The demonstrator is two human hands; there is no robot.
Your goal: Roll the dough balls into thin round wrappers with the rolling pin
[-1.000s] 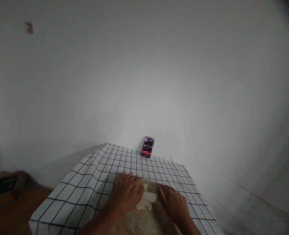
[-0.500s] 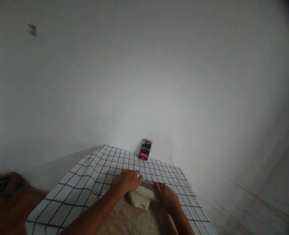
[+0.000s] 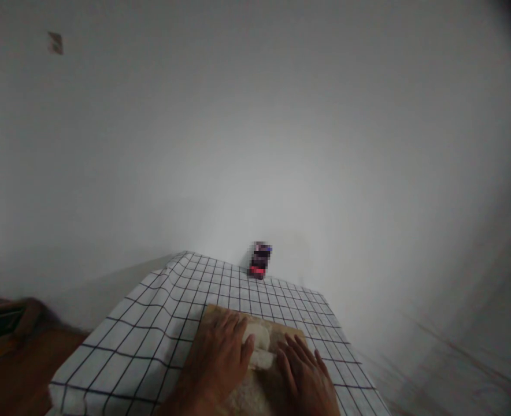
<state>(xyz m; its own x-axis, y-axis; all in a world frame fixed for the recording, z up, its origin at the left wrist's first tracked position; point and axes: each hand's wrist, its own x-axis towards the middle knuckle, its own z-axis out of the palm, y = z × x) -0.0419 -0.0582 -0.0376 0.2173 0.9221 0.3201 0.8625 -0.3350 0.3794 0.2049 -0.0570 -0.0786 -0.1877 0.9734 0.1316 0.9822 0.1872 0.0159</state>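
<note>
- We are looking down at a board [image 3: 249, 398], dusted pale, that is lying on a checked cloth [image 3: 145, 335].
- On the board, towards its far edge and about midway across, the dough [image 3: 259, 342] is lying between our two hands — pale, with a step or crease running across it.
- Our left hand [image 3: 225, 352] is resting palm down over the board's left part; its fingers are stretching towards the far edge, and its thumb is standing apart from them, right at the dough's left side.
- Our right hand [image 3: 305, 372] is spreading over the board's right part, its fingers apart and its thumb side near the dough's right edge. We cannot tell how firmly either hand is pressing.
- Beyond the board, by the cloth's far edge, a small dark object [image 3: 259, 261] is standing close to the wall [image 3: 307, 144]; it is showing a red band low down, too pixelated for us to name.
- High up and left of the board, a brownish patch [image 3: 55, 43] is showing on the wall.
- Well left of the board, a brown box [image 3: 30, 323] with a dark green panel is sitting — blurred.
</note>
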